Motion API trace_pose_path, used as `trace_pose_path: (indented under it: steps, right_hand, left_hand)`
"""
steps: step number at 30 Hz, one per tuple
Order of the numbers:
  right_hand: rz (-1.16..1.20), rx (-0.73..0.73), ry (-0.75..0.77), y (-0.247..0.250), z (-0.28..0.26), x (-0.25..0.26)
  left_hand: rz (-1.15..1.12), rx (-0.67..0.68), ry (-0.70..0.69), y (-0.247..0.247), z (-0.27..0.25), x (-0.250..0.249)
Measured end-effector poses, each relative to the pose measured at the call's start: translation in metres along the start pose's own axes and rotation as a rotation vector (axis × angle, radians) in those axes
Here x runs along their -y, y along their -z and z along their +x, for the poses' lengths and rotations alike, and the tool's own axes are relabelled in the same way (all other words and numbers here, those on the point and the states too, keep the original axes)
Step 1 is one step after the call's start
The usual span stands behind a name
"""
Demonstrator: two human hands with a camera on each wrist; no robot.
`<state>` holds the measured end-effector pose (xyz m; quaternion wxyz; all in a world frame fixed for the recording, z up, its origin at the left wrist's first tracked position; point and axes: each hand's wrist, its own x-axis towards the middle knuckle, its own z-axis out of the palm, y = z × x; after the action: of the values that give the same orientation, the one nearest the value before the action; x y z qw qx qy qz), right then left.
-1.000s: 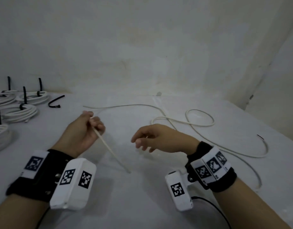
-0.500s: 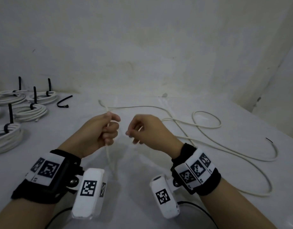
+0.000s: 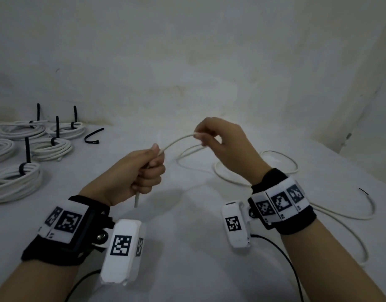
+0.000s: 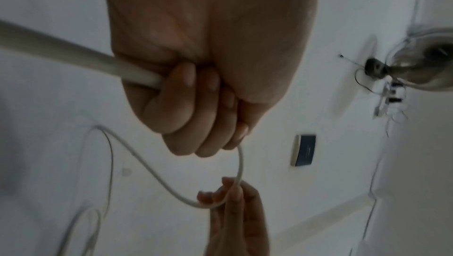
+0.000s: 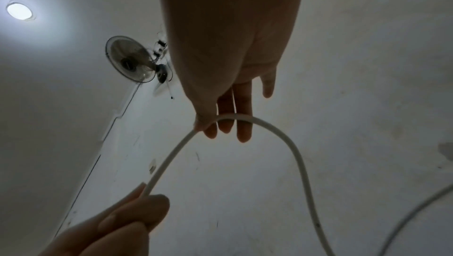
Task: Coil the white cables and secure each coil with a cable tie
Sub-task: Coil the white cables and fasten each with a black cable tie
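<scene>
My left hand (image 3: 154, 162) is a fist round one white cable (image 3: 176, 141), and a short end hangs out below the fist. My right hand (image 3: 199, 138) pinches the same cable farther along, up and to the right, so a short span arcs between the hands above the table. In the left wrist view the left hand (image 4: 196, 109) has its fingers curled round the cable (image 4: 73, 54). In the right wrist view the right hand (image 5: 215, 124) holds the cable (image 5: 294, 149) between thumb and fingers. The remaining length lies in loose loops (image 3: 279, 162) on the table at the right.
Several white coils (image 3: 50, 147) bound with black ties lie at the far left of the white table (image 3: 187, 247). A loose black cable tie (image 3: 93, 136) lies beside them. A small black piece (image 3: 363, 191) lies at the right, and a wall stands close behind.
Both hands have risen off the table. The right hand came to the left hand, took the cable and drew away up and to the right, stretching a span between them.
</scene>
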<state>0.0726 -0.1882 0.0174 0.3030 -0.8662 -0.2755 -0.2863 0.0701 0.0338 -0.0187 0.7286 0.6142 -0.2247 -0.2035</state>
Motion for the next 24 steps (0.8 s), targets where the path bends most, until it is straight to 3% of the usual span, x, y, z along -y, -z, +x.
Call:
trace_pose_path:
  steps: [3,6,9,14,16,20,24]
  right_hand:
    - [0.14,0.013,-0.107,-0.008,-0.008,0.002]
    - [0.227,0.133,-0.205,-0.028,-0.021,0.0]
    - [0.364,0.177,-0.241,-0.035,-0.026,-0.005]
    - [0.374,0.269,-0.227,-0.031,-0.029,-0.004]
    - [0.443,0.278,-0.277,-0.028,-0.03,-0.005]
    - [0.39,0.297,-0.292,-0.025,-0.032,-0.003]
    - [0.13,0.288,-0.121,-0.024,-0.03,0.006]
  left_hand:
    - [-0.314,0.033,-0.06,0.015,0.002,-0.001]
    - [-0.796,0.374,-0.12,0.036,0.01,0.002]
    - [-0.929,0.341,-0.18,0.046,0.01,0.007]
    - [-1.021,0.331,-0.337,0.056,0.012,0.008]
    - [-1.067,0.251,-0.393,0.058,0.01,0.005]
    - [-0.99,-0.161,-0.548,0.055,0.002,-0.005]
    - [-0.989,-0.261,-0.564,0.049,0.002,-0.008]
